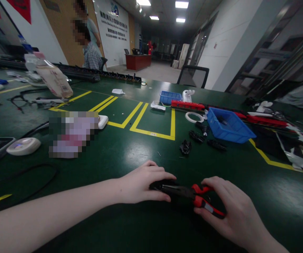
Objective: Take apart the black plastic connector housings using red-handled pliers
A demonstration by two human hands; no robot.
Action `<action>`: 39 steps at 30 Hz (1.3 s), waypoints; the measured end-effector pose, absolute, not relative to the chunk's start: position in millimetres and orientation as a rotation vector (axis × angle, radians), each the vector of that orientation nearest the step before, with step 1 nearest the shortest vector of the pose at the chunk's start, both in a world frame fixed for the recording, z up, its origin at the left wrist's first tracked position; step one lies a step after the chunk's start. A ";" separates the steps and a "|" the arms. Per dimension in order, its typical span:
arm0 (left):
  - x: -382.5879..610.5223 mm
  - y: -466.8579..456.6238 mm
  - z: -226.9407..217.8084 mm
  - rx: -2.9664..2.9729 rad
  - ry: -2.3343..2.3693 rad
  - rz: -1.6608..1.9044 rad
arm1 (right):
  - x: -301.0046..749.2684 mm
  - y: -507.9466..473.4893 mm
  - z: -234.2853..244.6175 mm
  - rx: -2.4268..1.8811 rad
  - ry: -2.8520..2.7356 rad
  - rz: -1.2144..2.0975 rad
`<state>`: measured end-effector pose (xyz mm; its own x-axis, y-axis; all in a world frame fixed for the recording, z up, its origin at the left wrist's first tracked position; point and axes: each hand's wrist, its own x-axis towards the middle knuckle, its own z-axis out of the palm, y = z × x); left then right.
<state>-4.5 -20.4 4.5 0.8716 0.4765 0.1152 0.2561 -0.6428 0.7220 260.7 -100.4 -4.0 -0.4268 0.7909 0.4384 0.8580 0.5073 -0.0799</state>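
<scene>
Nearest us, our right hand [230, 205] is wrapped around the spread handles of the red-handled pliers [198, 201], the thumb by the nearer one. Our left hand [142, 182] pinches a black part [156, 185] between thumb and fingers — the pliers' nose reaches it, though we cannot tell whether the tips bite. Both lie at our side of the green table [114, 151]. Just beyond, several black pieces [185, 147] lie scattered beside a blue bin [233, 136]. A white ring [187, 117] rests left of that bin. Farther back we see a red strip [187, 105] and a smaller blue basket [170, 97] — then a mesh-backed chair [193, 76] and, deep in the room, a red counter [138, 62].
</scene>
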 end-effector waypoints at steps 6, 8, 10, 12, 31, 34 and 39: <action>-4.2 -19.7 3.2 2.304 0.535 0.364 | 256.9 -98.8 0.0 -1.330 -2.347 -0.262; -4.0 -19.6 5.6 2.287 0.534 0.359 | 258.1 -99.1 0.5 -1.343 -2.326 -0.239; -4.2 -19.7 9.2 2.260 0.542 0.351 | 259.9 -99.7 0.5 -1.374 -2.297 -0.207; -4.4 -19.9 12.4 2.237 0.561 0.346 | 261.9 -100.1 0.2 -1.411 -2.268 -0.181; -3.1 -19.6 3.4 2.251 0.545 0.419 | 261.6 -100.1 -2.4 -1.391 -2.243 -0.058; -2.8 -19.3 3.2 2.253 0.546 0.414 | 262.0 -100.0 -2.9 -1.404 -2.237 -0.047; -3.1 -19.8 4.1 2.249 0.548 0.409 | 260.1 -100.9 -2.9 -1.400 -2.229 -0.037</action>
